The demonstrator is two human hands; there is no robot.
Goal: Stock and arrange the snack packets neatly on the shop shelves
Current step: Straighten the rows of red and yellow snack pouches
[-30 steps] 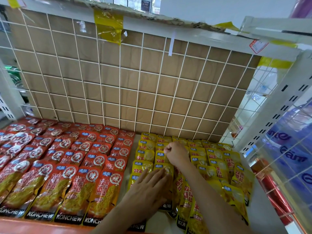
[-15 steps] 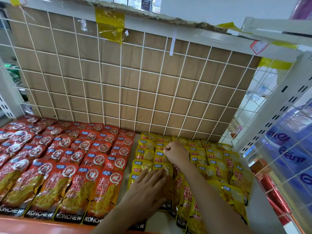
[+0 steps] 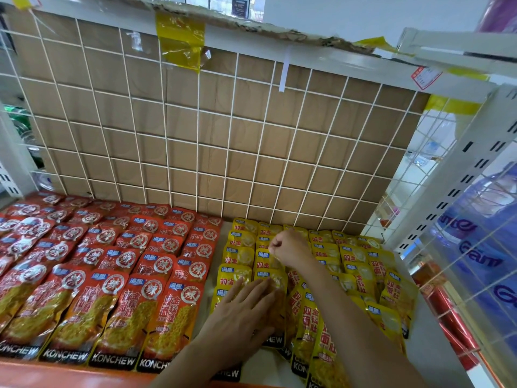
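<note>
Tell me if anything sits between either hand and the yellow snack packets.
Nothing visible does. The left hand lies flat on the front yellow snack packets, and the right hand, fingers curled, appears to pinch one farther back.

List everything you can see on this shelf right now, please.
red packets: many, red, overlapping rows on the shelf's left
yellow packets: many, yellow, rows on the right
wire grid: one, white, shelf back
cardboard: one sheet, brown, behind the grid
tape: several strips, yellow, cardboard's top edge
post: one, white, slotted, right side
left hand: one, flat on front yellow packets
right hand: one, curled, seemingly pinching a yellow packet farther back
</note>
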